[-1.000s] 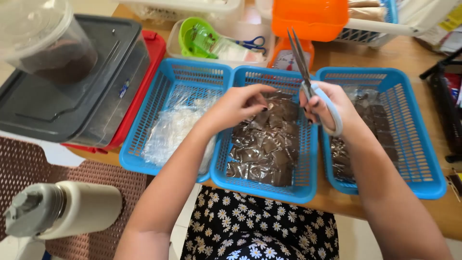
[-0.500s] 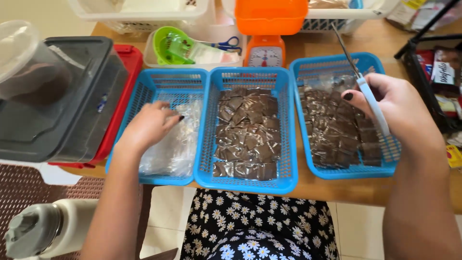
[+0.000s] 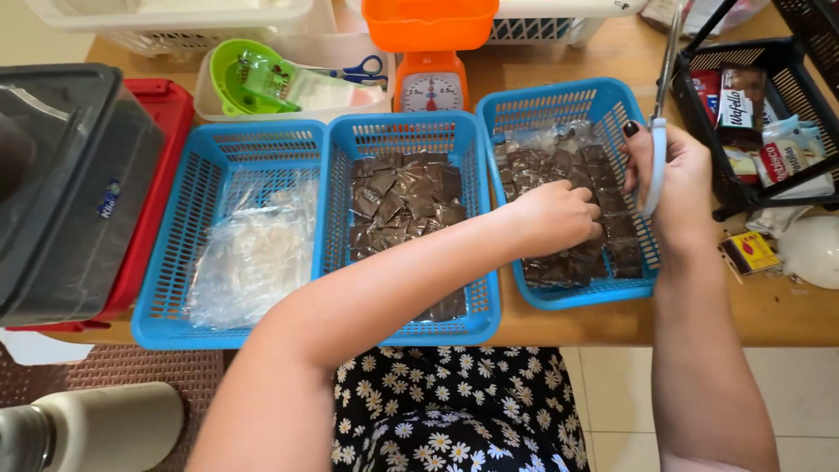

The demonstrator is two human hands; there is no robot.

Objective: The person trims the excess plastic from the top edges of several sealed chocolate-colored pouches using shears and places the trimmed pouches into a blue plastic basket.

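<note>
Three blue plastic baskets stand side by side on a wooden table. The left basket holds clear plastic bags. The middle basket and the right basket hold several small dark brown packets. My left hand reaches across into the right basket, fingers curled down onto the packets there. My right hand is at that basket's right rim, shut on light blue-handled scissors that point up and away.
An orange-topped kitchen scale stands behind the baskets. A white tub with a green scoop and blue scissors is at back left. A grey lidded bin sits left; a black crate of packages sits right.
My left hand has crossed from the left basket over to the right basket. My right hand with the scissors has shifted to that basket's right rim. The view has swung left.
</note>
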